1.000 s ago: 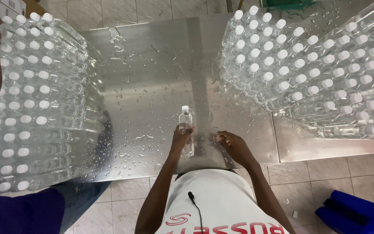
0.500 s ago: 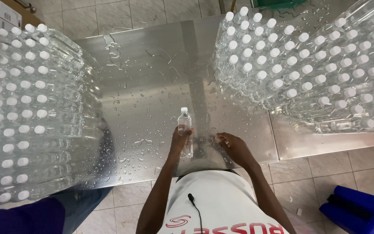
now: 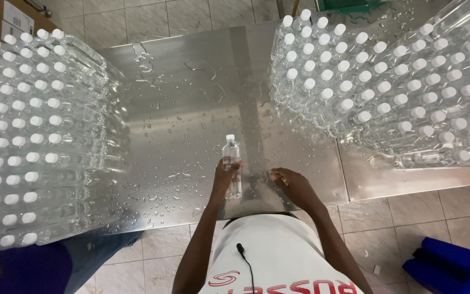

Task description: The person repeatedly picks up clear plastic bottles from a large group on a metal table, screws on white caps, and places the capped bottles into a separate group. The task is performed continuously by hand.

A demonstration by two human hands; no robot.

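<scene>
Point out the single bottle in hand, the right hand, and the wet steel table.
single bottle [image 3: 230, 154], head view, upper clear body below the white cap.
right hand [image 3: 295, 188], head view, back of the hand.
steel table [image 3: 191, 98], head view, bare wet top.

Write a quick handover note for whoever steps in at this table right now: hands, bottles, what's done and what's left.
Left hand: gripping one clear, white-capped bottle, upright on the wet steel table.
Right hand: empty, fingers resting on the table beside the bottle.
Left block of capped bottles and right block of capped bottles flank the bare middle strip.
Done: both blocks stand packed.
Left: this single bottle, which belongs to neither block yet.
</scene>
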